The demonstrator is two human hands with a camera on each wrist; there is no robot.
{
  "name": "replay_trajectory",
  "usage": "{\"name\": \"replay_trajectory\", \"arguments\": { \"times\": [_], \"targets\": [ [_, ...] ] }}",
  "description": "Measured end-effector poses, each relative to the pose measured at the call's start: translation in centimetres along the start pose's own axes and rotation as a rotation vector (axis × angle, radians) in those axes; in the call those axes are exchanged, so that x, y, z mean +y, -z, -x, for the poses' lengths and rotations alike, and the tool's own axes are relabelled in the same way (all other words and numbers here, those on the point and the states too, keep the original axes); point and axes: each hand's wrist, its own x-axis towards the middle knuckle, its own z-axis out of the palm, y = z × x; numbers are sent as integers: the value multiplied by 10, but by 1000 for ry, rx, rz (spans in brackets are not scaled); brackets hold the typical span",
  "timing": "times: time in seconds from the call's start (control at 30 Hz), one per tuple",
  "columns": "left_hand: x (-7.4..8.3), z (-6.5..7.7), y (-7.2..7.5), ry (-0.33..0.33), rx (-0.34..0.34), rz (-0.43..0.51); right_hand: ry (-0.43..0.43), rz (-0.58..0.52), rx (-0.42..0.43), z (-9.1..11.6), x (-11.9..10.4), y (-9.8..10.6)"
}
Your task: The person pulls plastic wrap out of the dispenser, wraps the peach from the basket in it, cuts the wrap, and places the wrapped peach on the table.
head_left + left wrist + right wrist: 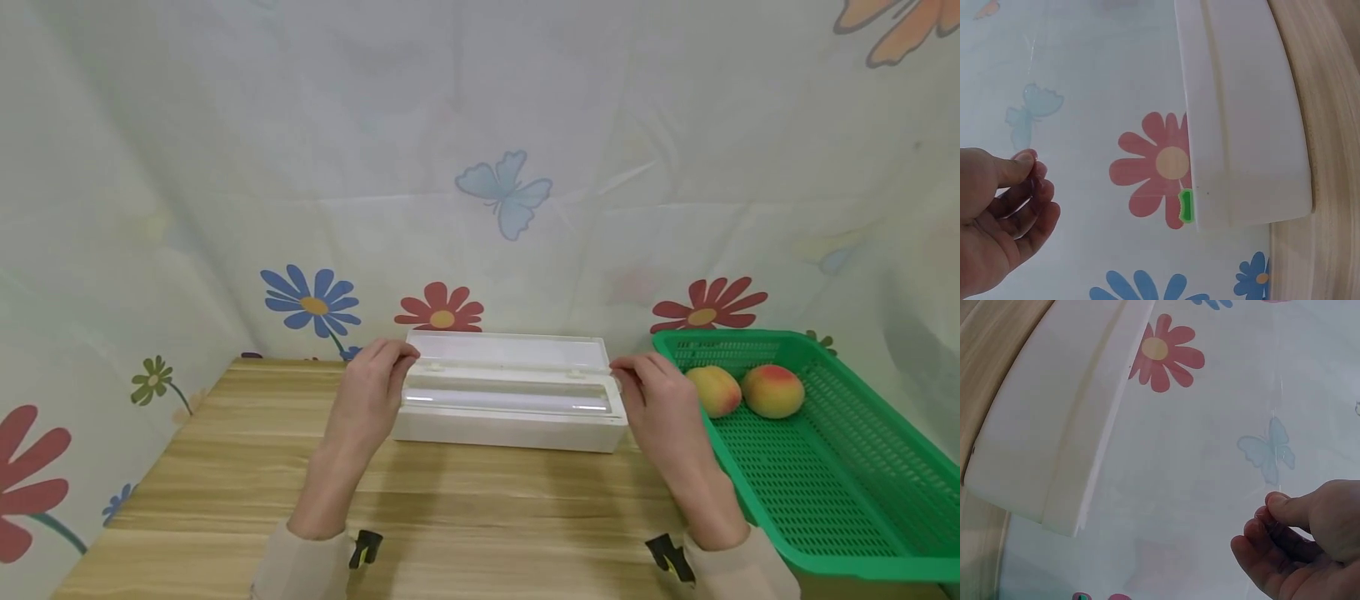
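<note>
A long white plastic-wrap dispenser box (510,431) lies on the table, its clear lid (510,350) raised at the back. Through its upper window a pale roll (506,402) shows. My left hand (371,387) is at the box's left end, thumb and fingertips pinched together. At the right end my right hand (660,404) pinches likewise. Between the hands, nearly invisible plastic wrap (1280,456) shows as a thin shiny edge at the right fingertips. In the left wrist view a small green piece (1186,206) sits at the box edge.
A green plastic basket (885,467) stands to the right, with two peaches (773,392) near its back left corner. Wood-grain table top (465,508) stretches in front of the box. Behind hangs a pale sheet (645,125) printed with flowers and butterflies.
</note>
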Motion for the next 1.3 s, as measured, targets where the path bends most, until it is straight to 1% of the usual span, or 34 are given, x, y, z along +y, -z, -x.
{"name": "replay_trajectory", "arguments": {
  "times": [0.27, 0.5, 0.73, 0.93, 1.17, 1.3],
  "targets": [
    [9, 1, 10, 7, -12, -11, -8, 15, -28, -1, -6, 9],
    [15, 1, 16, 19, -15, -18, 12, 21, -18, -2, -9, 15],
    [19, 2, 21, 14, -5, -34, 37, 21, 0, -2, -13, 22],
    [23, 3, 25, 4, 1, -39, 34, 24, 7, -2, -15, 27],
    [25, 3, 30, 13, 0, -39, 27, 16, -10, -2, -17, 33],
    [27, 4, 34, 7, -2, -34, 48, 1, -12, -2, -18, 37]
  ]
}}
